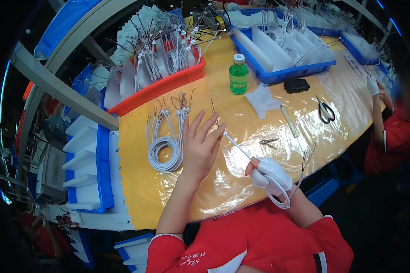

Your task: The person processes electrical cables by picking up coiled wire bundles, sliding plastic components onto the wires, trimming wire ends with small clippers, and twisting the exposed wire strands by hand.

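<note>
My left hand (200, 148) is bare, with its fingers spread over the yellow table covering, between the coiled cables and a cable end. White coiled cables (165, 154) with thin dark wire ends lie just left of it. My right hand (269, 176), in a white glove with bare fingertips, is closed on a white cable (237, 145). The cable's straight part points up and left, its connector end close to my left fingertips, with dark wires beyond. Its looped part hangs below my right hand, and bare wire ends stick up on the right.
Around the table (228, 193) are a red tray (161, 84), a blue tray (291, 73), a green bottle (238, 75), white tissue (262, 101), a black case (296, 85), black scissors (325, 112), small snips (269, 142) and a thin strip (289, 121). A co-worker (394, 132) is at right.
</note>
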Available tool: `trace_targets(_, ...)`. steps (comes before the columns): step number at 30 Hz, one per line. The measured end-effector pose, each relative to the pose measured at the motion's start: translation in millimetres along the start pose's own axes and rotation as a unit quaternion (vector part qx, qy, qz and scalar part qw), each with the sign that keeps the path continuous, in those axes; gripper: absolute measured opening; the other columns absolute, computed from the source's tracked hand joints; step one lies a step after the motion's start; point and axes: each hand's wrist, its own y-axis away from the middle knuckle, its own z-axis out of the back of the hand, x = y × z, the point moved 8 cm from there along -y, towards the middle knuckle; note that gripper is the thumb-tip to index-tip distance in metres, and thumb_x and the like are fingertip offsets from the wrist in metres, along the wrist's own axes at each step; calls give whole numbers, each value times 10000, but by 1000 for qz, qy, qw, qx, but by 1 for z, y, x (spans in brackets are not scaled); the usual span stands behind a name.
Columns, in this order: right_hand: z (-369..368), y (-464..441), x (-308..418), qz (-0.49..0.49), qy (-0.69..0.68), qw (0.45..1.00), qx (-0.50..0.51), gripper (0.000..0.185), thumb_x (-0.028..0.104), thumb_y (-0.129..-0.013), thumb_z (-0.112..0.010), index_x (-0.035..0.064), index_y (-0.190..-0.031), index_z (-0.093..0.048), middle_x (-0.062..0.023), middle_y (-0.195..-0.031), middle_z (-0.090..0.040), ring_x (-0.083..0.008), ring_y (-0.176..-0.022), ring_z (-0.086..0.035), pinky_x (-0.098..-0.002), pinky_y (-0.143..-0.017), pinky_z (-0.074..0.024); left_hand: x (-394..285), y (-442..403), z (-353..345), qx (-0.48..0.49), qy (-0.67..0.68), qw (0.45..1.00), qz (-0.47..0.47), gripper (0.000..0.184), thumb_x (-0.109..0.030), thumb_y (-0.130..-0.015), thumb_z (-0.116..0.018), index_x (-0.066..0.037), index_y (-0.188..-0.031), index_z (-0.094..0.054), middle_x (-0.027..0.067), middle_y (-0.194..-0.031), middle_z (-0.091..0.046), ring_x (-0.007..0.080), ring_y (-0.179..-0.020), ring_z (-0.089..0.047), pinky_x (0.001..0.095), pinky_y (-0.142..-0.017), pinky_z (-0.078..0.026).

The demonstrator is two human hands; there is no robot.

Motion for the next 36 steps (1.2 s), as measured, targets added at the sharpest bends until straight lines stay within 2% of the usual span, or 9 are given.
trace_targets(8, -9, 4, -1, 35, -137, 986, 91, 391, 271, -984, -344, -28, -874, -570, 31, -443, -355, -70, -417, -317, -215, -428, -272, 17, 9, -17, 31, 163, 982, 88, 145, -106, -734, -712, -96, -876, -683, 52, -848, -681, 213, -899, -643, 443, -1018, -345)
trace_targets(11, -5, 7, 12, 43, 38, 998, -8, 376, 285, -968, -398, -33, -904, -587, 19, -478, -428, -69, -426, -352, -201, -435, -274, 22, 14, -21, 47, 178, 977, 109, 170, -115, -723, -716, -98, -887, -676, 58, -827, -675, 197, -872, -641, 444, -1000, -364)
trace_targets(13, 1, 10, 33, 139, 168, 967, -134, 287, 242, -926, -516, -29, -952, -609, 15, -538, -492, -69, -446, -403, -198, -448, -305, 25, 17, -24, 57, 201, 968, 138, 138, -105, -740, -702, -90, -875, -679, 57, -855, -682, 201, -883, -644, 445, -1005, -357)
trace_targets(17, -2, 21, 44, 209, 242, 923, -216, 173, 152, -854, -631, -1, -932, -643, 5, -571, -524, -66, -475, -457, -212, -457, -339, 31, 25, -35, 70, 272, 939, 200, 100, -82, -764, -679, -60, -861, -677, 59, -889, -692, 194, -895, -648, 443, -1019, -340)
trace_targets(19, -30, 34, 69, 369, 460, 785, -190, 162, 86, -761, -706, 40, -912, -670, -23, -573, -539, -103, -482, -501, -255, -453, -373, 32, 26, -38, 67, 299, 926, 221, 105, -81, -766, -681, -49, -866, -674, 63, -893, -692, 188, -895, -648, 441, -1024, -334)
trace_targets(20, -31, 34, 71, 369, 460, 785, -190, 162, 86, -761, -706, 40, -912, -670, -23, -573, -539, -103, -482, -501, -255, -453, -373, 33, 28, -40, 64, 326, 911, 243, 110, -79, -768, -682, -38, -870, -671, 67, -896, -692, 181, -894, -648, 438, -1030, -329)
trace_targets(22, -53, 42, 75, 444, 576, 669, -153, 170, 77, -695, -733, 81, -859, -690, -45, -572, -529, -167, -474, -516, -291, -442, -379, 33, 30, -42, 65, 342, 903, 250, 120, -80, -769, -686, -30, -877, -670, 73, -895, -692, 175, -890, -647, 436, -1033, -326)
trace_targets(29, -60, 41, 70, 455, 593, 650, -140, 123, 172, -728, -703, 116, -834, -676, -9, -557, -507, -179, -505, -536, -307, -467, -409, 33, 34, -48, 70, 373, 886, 268, 140, -90, -769, -696, -11, -880, -665, 90, -872, -690, 159, -856, -647, 422, -1037, -328)
trace_targets(36, -42, 43, 87, 431, 535, 705, -178, 183, 68, -696, -731, 75, -875, -694, -54, -580, -541, -183, -483, -524, -279, -461, -399, 33, 35, -47, 78, 366, 887, 269, 146, -79, -770, -690, -9, -897, -671, 88, -873, -690, 155, -854, -644, 418, -1027, -341)
